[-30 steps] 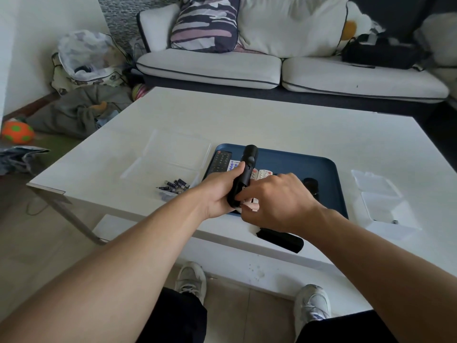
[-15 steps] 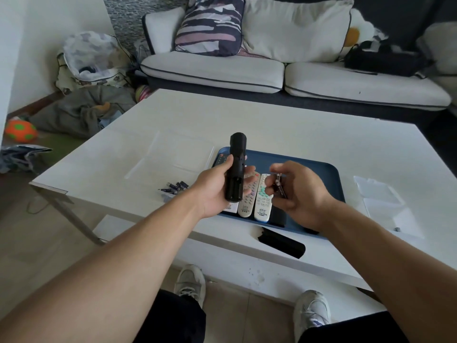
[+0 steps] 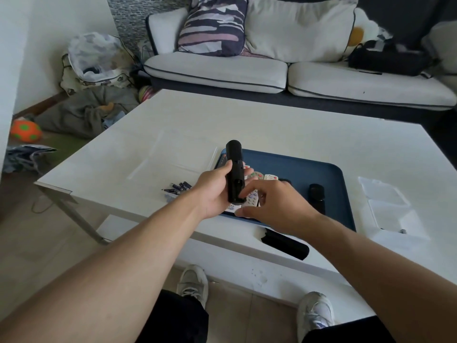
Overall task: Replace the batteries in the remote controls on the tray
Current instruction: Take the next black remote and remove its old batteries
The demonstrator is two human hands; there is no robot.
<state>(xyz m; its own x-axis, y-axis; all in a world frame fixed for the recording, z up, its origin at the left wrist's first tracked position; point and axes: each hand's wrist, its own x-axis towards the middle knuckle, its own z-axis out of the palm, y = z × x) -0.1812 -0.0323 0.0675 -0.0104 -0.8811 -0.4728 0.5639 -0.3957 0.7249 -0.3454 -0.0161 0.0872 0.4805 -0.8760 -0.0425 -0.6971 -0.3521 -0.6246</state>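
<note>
My left hand [image 3: 214, 194] grips a black remote [image 3: 234, 169] upright over the left end of the blue tray [image 3: 296, 167]. Beside it, my right hand [image 3: 274, 204] reaches in, its index fingertip touching the remote's lower end and the thumb apart below. No battery shows in that hand. White remotes [image 3: 254, 195] lie side by side on the tray, partly hidden by both hands. Another black remote [image 3: 316, 194] lies at the tray's right. A small pile of dark batteries [image 3: 178, 187] sits on the table left of the tray.
A black cover piece [image 3: 284, 243] lies near the front edge of the white table [image 3: 272, 125]. Clear plastic packaging [image 3: 385, 196] and one small loose item [image 3: 403, 231] are at the right. A sofa stands behind the table; my shoes are under its front edge.
My right hand, which held a battery up beside the remote, has come down and left to the remote's lower end. The battery is out of sight. My left hand keeps the remote upright.
</note>
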